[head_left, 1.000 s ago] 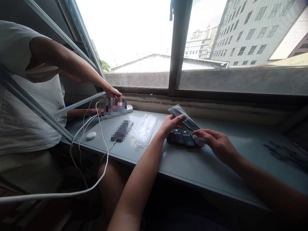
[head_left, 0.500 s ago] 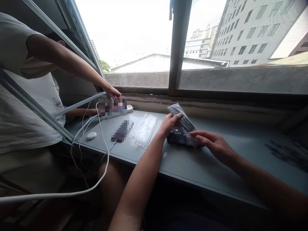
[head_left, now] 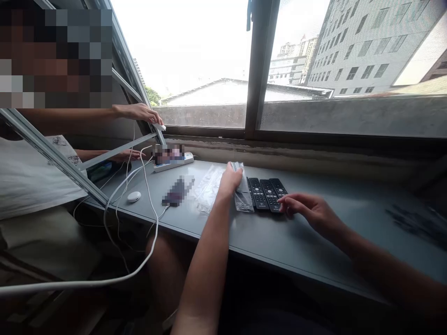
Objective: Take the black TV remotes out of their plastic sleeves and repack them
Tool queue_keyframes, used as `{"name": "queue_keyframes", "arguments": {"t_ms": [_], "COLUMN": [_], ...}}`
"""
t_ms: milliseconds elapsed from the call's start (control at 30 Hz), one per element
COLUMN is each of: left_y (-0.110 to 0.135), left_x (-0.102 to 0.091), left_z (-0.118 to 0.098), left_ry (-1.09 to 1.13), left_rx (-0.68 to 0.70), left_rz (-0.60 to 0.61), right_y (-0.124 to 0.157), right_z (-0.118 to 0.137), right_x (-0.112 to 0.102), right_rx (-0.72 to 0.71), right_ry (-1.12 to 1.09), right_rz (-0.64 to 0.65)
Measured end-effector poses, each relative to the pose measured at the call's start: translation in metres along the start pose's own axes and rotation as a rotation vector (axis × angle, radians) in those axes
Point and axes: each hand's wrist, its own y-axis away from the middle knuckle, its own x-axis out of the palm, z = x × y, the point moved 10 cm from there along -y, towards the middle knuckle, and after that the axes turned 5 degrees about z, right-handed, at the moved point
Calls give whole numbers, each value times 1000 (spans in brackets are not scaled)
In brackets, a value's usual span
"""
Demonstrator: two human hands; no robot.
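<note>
Right of centre in the frame, the upper end of a plastic sleeve [head_left: 244,201] is gripped by the left hand [head_left: 231,179], its fingers closed over the top edge. What is inside the sleeve cannot be made out clearly. Directly to its right, black remote controls [head_left: 269,195] are lined up side by side on the grey table [head_left: 314,251], buttons facing up. And at their lower right corner, the right hand [head_left: 307,208] is held partly open, fingers loosely bent, thumb brought near them, nothing seen in its hold; whether a remote is being touched cannot be told.

Left of the sleeve, clear plastic bags [head_left: 206,193] are laid flat, partly hidden by the left hand and forearm. Farther left, a blurred-out phone [head_left: 174,194] is joined to a white cable, and a round white object [head_left: 133,197] is seen near the table's front edge. Over at the upper left, a small white item [head_left: 159,127] is held by a co-worker's hand [head_left: 139,113], above a white power strip [head_left: 174,163].
</note>
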Motion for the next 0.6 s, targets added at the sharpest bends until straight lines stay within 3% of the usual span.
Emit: {"name": "queue_keyframes", "arguments": {"t_ms": [100,267,600], "left_y": [5,8,13], "left_x": [-1,11,9], "left_z": [7,6,4], "left_ry": [-113,-236,-517], "left_rx": [-39,12,-28], "left_rz": [2,64,35], "right_y": [0,0,1], "right_z": [0,0,-1], "right_x": [-1,-2,-1], "right_rx": [13,20,23], "right_ry": [15,10,5], "right_rz": [-6,-11,-11]}}
